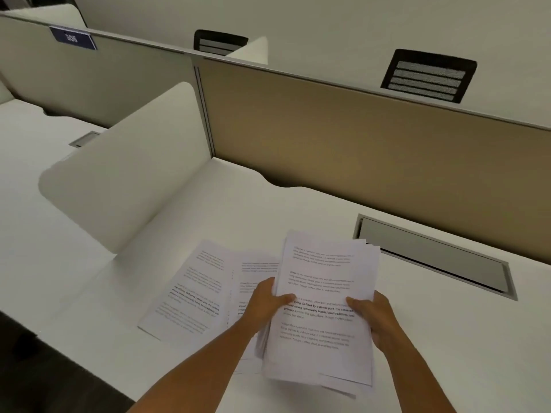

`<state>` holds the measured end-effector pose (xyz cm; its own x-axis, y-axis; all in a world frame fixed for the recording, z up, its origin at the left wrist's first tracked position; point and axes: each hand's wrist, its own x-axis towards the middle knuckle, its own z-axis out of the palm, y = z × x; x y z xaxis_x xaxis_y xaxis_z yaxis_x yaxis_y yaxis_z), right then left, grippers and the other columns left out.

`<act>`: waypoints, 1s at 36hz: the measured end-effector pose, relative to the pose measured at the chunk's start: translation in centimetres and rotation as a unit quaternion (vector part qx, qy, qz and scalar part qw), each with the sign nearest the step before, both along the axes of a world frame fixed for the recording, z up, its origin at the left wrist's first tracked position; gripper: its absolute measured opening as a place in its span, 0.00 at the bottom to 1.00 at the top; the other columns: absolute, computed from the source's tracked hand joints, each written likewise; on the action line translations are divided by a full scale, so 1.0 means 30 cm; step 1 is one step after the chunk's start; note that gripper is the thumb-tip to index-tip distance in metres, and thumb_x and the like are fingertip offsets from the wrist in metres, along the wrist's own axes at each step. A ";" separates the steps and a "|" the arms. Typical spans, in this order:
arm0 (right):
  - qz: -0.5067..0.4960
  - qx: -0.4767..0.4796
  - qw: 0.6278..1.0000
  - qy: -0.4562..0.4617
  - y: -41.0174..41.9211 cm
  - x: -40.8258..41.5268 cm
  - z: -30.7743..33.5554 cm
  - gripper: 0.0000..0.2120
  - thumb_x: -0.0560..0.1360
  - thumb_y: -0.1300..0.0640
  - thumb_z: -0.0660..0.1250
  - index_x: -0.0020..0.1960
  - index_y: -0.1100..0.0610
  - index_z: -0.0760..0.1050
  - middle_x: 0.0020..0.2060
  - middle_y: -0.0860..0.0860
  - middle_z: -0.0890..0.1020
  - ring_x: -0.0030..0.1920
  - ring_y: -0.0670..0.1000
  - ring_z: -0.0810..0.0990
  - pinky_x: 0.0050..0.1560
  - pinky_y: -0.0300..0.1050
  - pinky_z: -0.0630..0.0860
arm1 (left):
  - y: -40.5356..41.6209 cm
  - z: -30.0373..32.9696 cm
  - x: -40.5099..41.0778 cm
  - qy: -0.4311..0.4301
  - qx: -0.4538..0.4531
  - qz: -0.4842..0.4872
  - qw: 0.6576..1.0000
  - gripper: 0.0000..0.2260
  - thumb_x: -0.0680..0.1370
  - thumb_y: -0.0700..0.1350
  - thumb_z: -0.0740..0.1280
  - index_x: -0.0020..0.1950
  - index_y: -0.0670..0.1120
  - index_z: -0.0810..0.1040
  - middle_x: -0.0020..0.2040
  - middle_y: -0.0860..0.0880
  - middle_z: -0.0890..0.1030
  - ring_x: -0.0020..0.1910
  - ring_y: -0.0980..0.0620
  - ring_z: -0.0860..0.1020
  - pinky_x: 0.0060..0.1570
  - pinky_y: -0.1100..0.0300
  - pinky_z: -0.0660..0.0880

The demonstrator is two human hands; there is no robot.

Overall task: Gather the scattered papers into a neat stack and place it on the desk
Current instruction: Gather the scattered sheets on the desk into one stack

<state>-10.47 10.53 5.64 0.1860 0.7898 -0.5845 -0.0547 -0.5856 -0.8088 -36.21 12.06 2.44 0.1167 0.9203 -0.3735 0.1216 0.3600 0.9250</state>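
A loose stack of printed white papers point(322, 281) is held above the white desk point(268, 210), its sheets unevenly aligned at the top and bottom edges. My left hand point(265, 305) grips its left edge with the thumb on top. On the stack's right edge sits my right hand point(375, 314), thumb also on the top sheet. Two more printed sheets lie flat on the desk to the left: one point(190, 290) angled, another point(253, 275) partly hidden under the stack and my left hand.
A grey cable hatch point(435, 254) is set into the desk at the right. A tan partition point(357, 144) runs along the back and a white rounded divider point(128, 180) stands at the left. Two black chair backs point(426, 76) show behind the partition.
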 end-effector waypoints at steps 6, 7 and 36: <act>0.029 -0.035 0.999 0.013 0.073 -0.198 -0.091 0.14 0.73 0.69 0.72 0.46 0.50 0.79 0.42 0.49 0.85 0.44 0.54 0.86 0.33 0.42 0.83 | -0.022 -0.075 -0.118 0.081 -0.057 0.088 0.991 0.22 0.72 0.42 0.76 0.63 0.45 0.74 0.58 0.49 0.81 0.55 0.48 0.81 0.57 0.51 0.79; 0.040 -0.041 0.998 0.016 0.082 -0.225 -0.104 0.15 0.73 0.69 0.72 0.46 0.49 0.79 0.42 0.49 0.86 0.43 0.53 0.86 0.32 0.41 0.82 | -0.025 -0.080 -0.132 0.098 -0.063 0.104 0.988 0.23 0.72 0.42 0.76 0.64 0.45 0.72 0.56 0.50 0.80 0.54 0.49 0.80 0.55 0.53 0.79; 0.150 -0.160 0.932 -0.289 0.161 -0.515 -0.285 0.28 0.72 0.60 0.70 0.70 0.59 0.67 0.66 0.61 0.67 0.65 0.63 0.69 0.61 0.50 0.72 | 0.030 -0.213 -0.230 0.408 -0.168 0.138 0.887 0.28 0.73 0.48 0.74 0.68 0.41 0.68 0.65 0.39 0.69 0.64 0.41 0.69 0.61 0.49 0.74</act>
